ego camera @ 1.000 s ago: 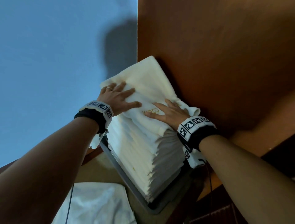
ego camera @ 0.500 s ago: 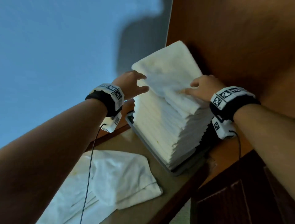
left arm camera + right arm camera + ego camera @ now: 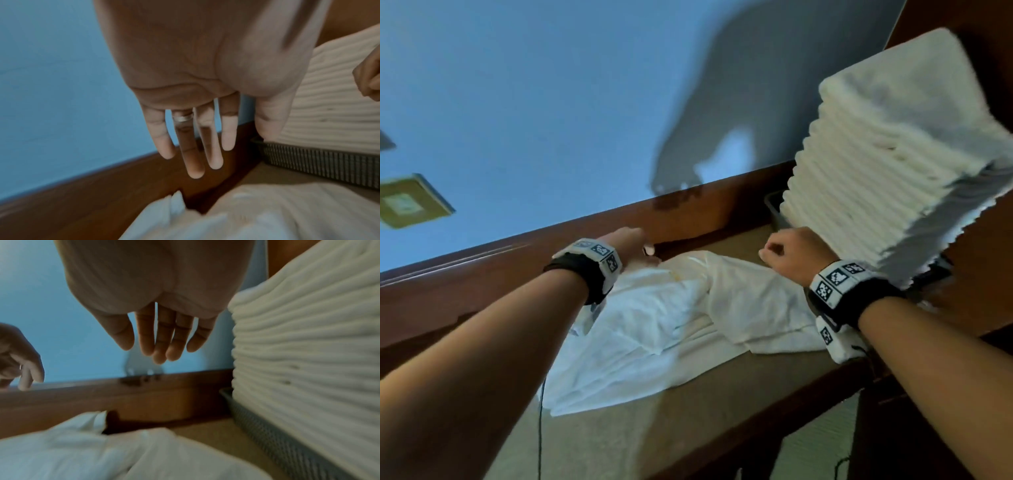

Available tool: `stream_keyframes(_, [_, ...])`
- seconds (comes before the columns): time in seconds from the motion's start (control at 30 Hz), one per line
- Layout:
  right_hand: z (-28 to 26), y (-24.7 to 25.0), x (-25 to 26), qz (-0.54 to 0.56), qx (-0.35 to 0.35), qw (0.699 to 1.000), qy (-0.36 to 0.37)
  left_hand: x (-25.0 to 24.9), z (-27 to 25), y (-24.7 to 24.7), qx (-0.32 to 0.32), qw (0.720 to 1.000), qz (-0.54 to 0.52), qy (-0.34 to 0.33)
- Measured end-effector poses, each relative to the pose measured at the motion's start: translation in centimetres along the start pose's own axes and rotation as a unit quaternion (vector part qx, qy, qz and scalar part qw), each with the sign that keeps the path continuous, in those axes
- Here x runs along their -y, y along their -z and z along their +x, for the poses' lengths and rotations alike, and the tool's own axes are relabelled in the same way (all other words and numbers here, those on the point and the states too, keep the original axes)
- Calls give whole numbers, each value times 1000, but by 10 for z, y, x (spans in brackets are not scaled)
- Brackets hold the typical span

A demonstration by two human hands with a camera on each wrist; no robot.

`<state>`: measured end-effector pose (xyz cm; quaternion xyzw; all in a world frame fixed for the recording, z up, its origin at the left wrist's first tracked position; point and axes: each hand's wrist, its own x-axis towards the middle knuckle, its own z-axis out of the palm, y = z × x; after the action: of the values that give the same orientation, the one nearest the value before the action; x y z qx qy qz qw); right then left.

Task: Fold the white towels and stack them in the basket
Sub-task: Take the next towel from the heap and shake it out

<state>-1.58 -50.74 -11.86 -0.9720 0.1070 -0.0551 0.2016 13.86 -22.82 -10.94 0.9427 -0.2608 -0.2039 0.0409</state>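
Leftmost, the left hand [image 3: 627, 240] hangs above the worktop's [image 3: 688, 421] back edge with fingers [image 3: 193, 154] straight and spread, a ring on one, holding nothing. Beneath and between the two hands lie the crumpled unfolded white towels [image 3: 671, 318], spread across the middle of the worktop. Next, the right hand [image 3: 796, 250] hovers over their right part, its fingers [image 3: 162, 340] loosely extended and empty. Farthest right, the tall stack of folded towels [image 3: 893, 164] fills the grey basket [image 3: 273, 439] in the worktop's back right corner.
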Motion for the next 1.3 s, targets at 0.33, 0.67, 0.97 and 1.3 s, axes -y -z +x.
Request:
stream_keyframes(0.33, [27,-143,38,-84,245,964,-56,42,-7,-120,18,998,10,55])
stream_keyframes(0.67, [87,-208,21,-45,238,955,-172,76,55,-165,21,993,60,101])
stream_keyframes(0.97, [96,-213,57,42,257,957,-128,45,-2,-193,76,987,-132,49])
stream_keyframes(1.3, [52,-117,201,157,230,950,144,116,-82,-87,-235,929,-283,34])
